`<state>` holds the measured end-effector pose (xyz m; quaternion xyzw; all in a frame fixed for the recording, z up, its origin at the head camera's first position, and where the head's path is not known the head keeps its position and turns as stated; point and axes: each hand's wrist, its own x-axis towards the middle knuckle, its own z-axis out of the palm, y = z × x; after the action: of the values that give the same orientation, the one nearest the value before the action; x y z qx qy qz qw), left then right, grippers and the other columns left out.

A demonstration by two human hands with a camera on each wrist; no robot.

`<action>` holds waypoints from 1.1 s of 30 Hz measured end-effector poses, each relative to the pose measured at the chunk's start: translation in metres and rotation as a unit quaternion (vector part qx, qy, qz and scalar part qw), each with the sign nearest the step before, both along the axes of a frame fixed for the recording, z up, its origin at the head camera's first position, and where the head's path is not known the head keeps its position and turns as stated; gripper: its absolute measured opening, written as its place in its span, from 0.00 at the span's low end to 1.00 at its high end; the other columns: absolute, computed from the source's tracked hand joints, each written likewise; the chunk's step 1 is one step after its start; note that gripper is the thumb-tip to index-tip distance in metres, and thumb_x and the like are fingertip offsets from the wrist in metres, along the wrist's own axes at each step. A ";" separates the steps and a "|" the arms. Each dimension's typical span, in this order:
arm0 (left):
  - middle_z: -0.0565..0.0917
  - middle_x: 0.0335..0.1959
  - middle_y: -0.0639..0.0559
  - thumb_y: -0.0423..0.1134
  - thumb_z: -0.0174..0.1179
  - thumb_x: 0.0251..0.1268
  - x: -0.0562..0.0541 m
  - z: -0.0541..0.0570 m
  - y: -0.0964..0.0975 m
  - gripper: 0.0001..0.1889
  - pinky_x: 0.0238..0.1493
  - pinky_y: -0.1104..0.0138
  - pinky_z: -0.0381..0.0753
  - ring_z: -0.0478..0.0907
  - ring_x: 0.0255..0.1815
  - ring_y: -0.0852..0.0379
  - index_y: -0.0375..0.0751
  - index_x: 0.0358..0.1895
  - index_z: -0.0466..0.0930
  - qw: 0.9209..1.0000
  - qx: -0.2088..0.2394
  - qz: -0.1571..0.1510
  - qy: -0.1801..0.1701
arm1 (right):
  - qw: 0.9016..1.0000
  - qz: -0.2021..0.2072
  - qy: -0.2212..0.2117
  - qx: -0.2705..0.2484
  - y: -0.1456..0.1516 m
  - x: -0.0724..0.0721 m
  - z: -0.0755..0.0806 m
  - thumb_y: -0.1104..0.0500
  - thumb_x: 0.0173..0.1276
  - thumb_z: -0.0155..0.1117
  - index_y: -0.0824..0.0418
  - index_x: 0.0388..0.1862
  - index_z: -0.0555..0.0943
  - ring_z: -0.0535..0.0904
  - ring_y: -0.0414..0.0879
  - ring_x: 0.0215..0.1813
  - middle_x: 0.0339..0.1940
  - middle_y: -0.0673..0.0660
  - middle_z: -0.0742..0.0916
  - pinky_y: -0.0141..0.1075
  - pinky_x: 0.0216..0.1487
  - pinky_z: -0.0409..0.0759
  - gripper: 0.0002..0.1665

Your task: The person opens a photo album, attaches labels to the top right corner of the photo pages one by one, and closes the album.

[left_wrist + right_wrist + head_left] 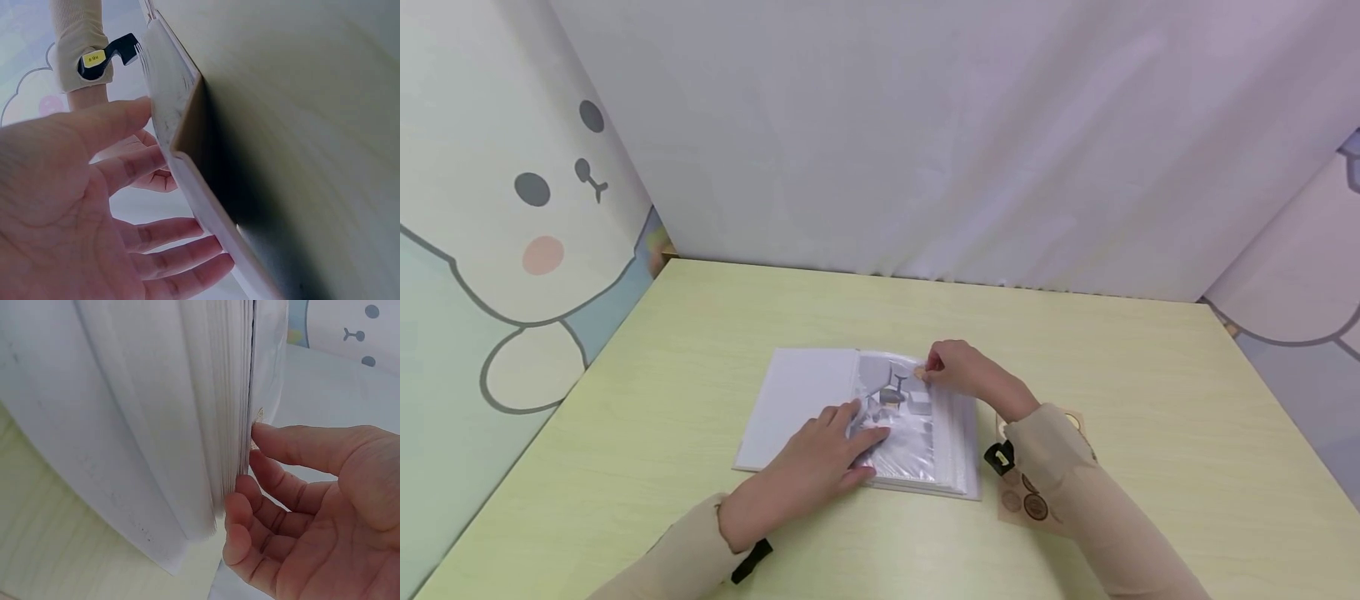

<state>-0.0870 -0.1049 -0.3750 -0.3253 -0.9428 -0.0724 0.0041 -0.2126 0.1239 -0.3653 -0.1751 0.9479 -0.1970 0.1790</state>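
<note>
A white photo album (797, 387) lies spread on the table, its blank inside cover on the left. Clear sleeves on the right hold a grey-and-white picture (919, 403). My left hand (812, 454) rests across the album's fold with fingers extended, thumb over the sleeve; from the left wrist view its fingertips touch the album (194, 181). At the page's upper right corner, my right hand (962, 367) pinches a small brown sticker (919, 372). In the right wrist view the thumb (300, 444) presses at the sticker's edge, the other fingers curling beside the stacked pages (219, 394).
Partly under my right forearm lies a brown sheet of round stickers (1011, 502). The pale yellow table (1180, 433) reaches back to a white curtain (910, 142). Cartoon-printed cloth (490, 275) hangs at the left, with similar cloth at the right.
</note>
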 end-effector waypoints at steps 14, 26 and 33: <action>0.70 0.59 0.36 0.55 0.55 0.63 0.000 -0.001 0.000 0.24 0.47 0.53 0.77 0.71 0.55 0.41 0.54 0.61 0.72 1.000 0.000 0.001 0.005 | 0.994 0.033 0.095 -0.034 0.014 0.022 0.024 0.61 0.63 0.62 0.64 0.39 0.77 0.76 0.49 0.39 0.36 0.57 0.81 0.40 0.41 0.77 0.08; 0.71 0.58 0.36 0.54 0.56 0.62 0.000 -0.001 0.000 0.24 0.46 0.54 0.78 0.72 0.54 0.41 0.54 0.60 0.73 1.000 0.001 -0.002 0.019 | 0.985 0.077 0.150 -0.037 0.016 0.065 0.026 0.56 0.61 0.66 0.63 0.49 0.73 0.74 0.54 0.55 0.51 0.59 0.79 0.46 0.56 0.75 0.21; 0.70 0.60 0.36 0.54 0.55 0.63 0.000 0.000 0.000 0.24 0.47 0.53 0.78 0.71 0.55 0.41 0.54 0.61 0.72 1.000 -0.004 -0.003 0.008 | 0.980 0.124 0.157 -0.021 0.017 0.088 0.016 0.57 0.58 0.68 0.63 0.47 0.74 0.74 0.55 0.57 0.54 0.62 0.77 0.45 0.56 0.76 0.21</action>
<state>-0.0872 -0.1053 -0.3753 -0.3286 -0.9421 -0.0658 0.0104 -0.1249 0.1411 -0.3495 -0.3241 0.9307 -0.1628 0.0475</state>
